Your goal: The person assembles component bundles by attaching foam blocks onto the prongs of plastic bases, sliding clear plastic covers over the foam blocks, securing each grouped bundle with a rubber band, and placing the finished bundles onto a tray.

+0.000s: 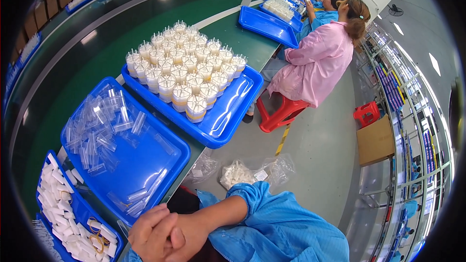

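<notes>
My left hand [145, 233] and my right hand [190, 235] are clasped together at the lower middle, fingers folded closed against each other. No object shows in either of them. Just beyond them is a blue tray [162, 165] with a pile of clear plastic pieces [99, 128], and a few more clear pieces [137, 199] lie in its near corner by my fingers. Left of my hands, a blue bin holds many white plastic tubes [60, 204] and some tan rubber bands [99, 237].
Farther along the green conveyor [116, 34], a blue tray [238, 104] carries rows of round white-and-clear parts [184, 68]. Another blue tray [267, 24] lies beyond. A person in pink [315, 63] sits on a red stool [281, 111]. Plastic bags [236, 173] lie on the floor.
</notes>
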`<state>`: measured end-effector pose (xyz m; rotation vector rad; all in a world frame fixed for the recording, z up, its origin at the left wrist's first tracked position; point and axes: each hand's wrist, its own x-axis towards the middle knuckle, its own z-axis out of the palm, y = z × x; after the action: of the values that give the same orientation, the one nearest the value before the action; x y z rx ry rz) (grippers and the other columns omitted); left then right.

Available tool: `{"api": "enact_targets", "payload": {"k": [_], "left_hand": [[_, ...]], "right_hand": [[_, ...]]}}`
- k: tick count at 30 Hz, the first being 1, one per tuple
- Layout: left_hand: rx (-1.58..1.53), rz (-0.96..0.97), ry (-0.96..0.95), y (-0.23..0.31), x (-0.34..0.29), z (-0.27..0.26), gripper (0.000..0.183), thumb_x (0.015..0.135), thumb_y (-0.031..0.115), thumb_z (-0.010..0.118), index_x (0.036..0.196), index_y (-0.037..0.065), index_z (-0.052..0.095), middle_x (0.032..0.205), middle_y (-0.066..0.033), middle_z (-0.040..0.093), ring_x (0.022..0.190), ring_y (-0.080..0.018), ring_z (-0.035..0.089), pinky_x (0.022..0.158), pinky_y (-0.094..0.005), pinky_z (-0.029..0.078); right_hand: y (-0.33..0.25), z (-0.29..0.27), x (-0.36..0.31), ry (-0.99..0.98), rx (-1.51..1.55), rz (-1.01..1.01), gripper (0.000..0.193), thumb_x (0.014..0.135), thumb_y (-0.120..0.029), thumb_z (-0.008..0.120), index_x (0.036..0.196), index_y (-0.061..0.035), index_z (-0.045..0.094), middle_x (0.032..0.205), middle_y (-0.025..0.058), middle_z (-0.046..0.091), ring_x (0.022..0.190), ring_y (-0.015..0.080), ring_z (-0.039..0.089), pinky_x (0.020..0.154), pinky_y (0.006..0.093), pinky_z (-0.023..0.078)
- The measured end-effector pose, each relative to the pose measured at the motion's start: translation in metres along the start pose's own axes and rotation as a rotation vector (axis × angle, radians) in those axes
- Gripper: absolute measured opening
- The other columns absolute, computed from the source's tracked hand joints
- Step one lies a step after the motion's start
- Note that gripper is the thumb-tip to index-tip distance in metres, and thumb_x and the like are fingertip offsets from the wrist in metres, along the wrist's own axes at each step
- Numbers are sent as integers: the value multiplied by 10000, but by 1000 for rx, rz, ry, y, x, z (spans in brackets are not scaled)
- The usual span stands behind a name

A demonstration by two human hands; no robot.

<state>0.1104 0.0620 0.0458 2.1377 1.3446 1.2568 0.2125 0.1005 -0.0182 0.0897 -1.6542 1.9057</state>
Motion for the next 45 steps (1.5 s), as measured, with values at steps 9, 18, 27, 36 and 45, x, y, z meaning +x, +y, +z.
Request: {"api": "enact_targets", "payload": {"k": [9,18,27,36,45], "left_hand": [[-821,-162,-97,-36,-43,-17,256,754,73,541,979,-17,625,1001,-144,620,975,-313,583,855,-405,450],[-1020,-354,-177,-37,-88,-68,604,907,399,490,1325,-19,369,1451,-269,131,1354,-367,180,1070,-435,180],[274,-657,200,-30,-154,-215,252,750,34,652,997,0,613,992,-161,634,922,-315,621,801,-362,490],[1340,-980,76,-123,-237,-306,289,729,45,606,1013,50,555,936,-133,566,816,-320,587,682,-413,485],[1628,-999,13,-162,-255,-323,272,734,20,557,996,91,565,937,-96,564,731,-269,623,570,-351,509]], "right_hand": [[-2,9,23,-406,73,172,320,859,-313,618,902,-1,562,860,81,559,850,175,559,728,308,461],[11,16,55,-407,-164,206,271,773,-274,718,932,-64,655,932,80,655,894,213,625,759,324,450],[6,7,100,20,-685,216,148,692,-62,716,833,-58,672,797,68,674,732,194,638,684,290,427],[-14,9,140,28,-1020,129,150,700,15,693,841,-16,652,767,96,643,593,178,589,558,276,442],[6,24,208,-277,-1177,144,124,759,-64,661,872,-26,625,846,90,628,629,202,621,557,310,493]]}}
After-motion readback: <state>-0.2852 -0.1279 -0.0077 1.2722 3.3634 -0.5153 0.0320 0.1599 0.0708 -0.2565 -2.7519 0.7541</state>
